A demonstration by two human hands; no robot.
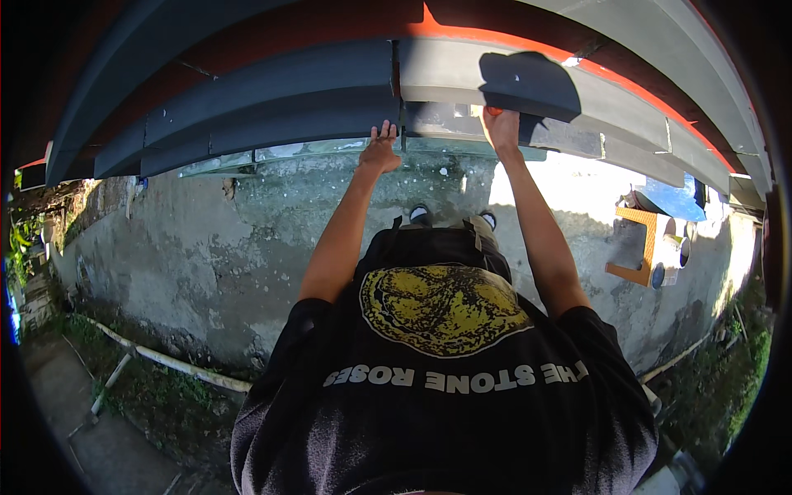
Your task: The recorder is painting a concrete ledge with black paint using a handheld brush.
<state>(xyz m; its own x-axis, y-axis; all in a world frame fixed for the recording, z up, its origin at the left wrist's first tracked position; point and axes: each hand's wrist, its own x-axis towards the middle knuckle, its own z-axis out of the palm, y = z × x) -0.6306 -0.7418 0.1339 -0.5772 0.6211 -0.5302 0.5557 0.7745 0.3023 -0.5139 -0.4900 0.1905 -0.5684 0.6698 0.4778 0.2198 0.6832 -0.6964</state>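
Note:
Long grey boards (272, 99) curve across the top, stacked in steps with red strips between them. My left hand (379, 152) is raised to the lower edge of the dark boards, close to a narrow vertical gap. Its fingers are spread and it holds nothing. Farther right, my right hand (502, 132) is closed at the underside of the sunlit grey board (441, 81). A small orange-red spot shows at its fingertips; what it belongs to is hidden. A dark rounded shadow falls on the boards just above that hand.
Below is a stained concrete floor (190, 247), with my feet on it. At right stand an orange-brown frame-like piece (648, 247), small containers (678, 247) and a blue sheet-like thing (672, 198). A pale pipe (181, 369) runs along the floor's edge beside plants.

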